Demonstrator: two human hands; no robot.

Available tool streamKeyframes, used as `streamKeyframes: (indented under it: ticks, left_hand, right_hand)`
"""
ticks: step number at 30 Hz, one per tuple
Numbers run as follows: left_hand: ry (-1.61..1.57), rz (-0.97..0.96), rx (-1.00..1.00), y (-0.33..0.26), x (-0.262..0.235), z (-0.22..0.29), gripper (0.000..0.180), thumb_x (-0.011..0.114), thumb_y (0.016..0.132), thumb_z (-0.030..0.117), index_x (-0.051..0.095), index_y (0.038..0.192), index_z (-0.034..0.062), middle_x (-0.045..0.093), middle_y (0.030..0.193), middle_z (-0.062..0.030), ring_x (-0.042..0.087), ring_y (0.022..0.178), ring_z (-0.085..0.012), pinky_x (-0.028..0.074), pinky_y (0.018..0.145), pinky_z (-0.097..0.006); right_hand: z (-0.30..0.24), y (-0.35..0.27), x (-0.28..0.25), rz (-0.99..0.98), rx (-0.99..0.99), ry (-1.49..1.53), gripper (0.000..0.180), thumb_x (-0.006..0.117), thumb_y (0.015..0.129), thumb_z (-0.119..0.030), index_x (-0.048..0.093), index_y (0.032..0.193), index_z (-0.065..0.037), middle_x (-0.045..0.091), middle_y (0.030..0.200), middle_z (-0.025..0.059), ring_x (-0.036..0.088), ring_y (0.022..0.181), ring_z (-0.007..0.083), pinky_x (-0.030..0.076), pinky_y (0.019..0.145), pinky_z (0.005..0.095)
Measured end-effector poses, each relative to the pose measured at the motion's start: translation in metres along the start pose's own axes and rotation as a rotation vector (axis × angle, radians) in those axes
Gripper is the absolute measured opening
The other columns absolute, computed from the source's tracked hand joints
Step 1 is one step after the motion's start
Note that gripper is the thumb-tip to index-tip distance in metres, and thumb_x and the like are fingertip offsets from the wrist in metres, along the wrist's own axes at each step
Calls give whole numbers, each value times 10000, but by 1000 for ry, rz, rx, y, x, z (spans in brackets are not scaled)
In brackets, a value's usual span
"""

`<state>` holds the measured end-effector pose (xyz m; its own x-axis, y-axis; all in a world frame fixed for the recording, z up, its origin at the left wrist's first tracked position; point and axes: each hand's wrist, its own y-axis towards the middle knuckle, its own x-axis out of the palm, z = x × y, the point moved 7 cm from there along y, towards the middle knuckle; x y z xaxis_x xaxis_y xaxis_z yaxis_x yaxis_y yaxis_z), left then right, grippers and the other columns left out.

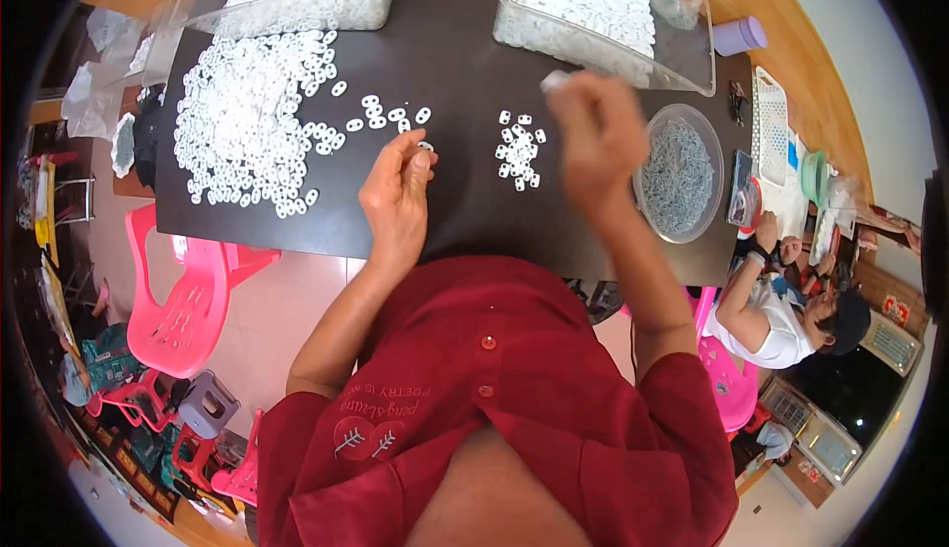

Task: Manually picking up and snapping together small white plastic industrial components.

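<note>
The left hand (397, 194) pinches one small white ring (426, 146) just above the dark table (445, 43), between the big heap of white rings (242, 122) and a small cluster (519, 150) — handy to both. The right hand (596, 137) (blurred) hangs raised, fingers closed on a white piece (554, 80).

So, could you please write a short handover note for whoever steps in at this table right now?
Left hand pinches a small white ring at the dark table.
Right hand, blurred, is raised with a white piece at its fingertips.
Big heap of white rings lies left, small cluster centre.
Bowl of grey metal parts sits right; two clear bins behind.
Most of the heap looks unhandled.
</note>
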<state>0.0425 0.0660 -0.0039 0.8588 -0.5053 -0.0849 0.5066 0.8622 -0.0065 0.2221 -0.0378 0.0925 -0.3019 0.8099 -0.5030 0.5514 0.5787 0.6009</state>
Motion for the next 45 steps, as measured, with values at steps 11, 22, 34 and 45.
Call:
streamKeyframes:
  ticks: [11,22,34,45]
  left_hand:
    - [686,-321,635,48,114,-12,165,600,733,44,642,888,80,517,728,-112,556,738,-284,459,645,-404]
    - [851,-476,604,58,127,-36,143,632,697,21,533,799,38,543,772,-141,560,770,-332,467,660,-413]
    - [-285,-386,-387,27,72,-29,166,599,809,-4,569,971,18,569,742,-14,516,616,-74,409,522,-192]
    - [-255,-433,-439,0,69,-27,159,590,833,27,547,986,31,560,731,-28,511,604,-75,411,494,-207]
  right_hand:
    - [91,91,-31,100,-323,-667,149,669,713,-125,658,851,-70,588,731,97,545,725,287,436,650,380]
    - [52,31,-65,65,-98,-403,106,637,770,-26,658,874,-39,630,824,88,588,775,220,463,698,306]
    - [72,-85,38,-328,694,432,117,628,795,-9,656,908,11,645,818,47,589,746,88,469,677,214]
    - [52,-101,32,-273,631,439,134,623,779,7,657,907,-16,633,876,58,593,817,115,469,715,237]
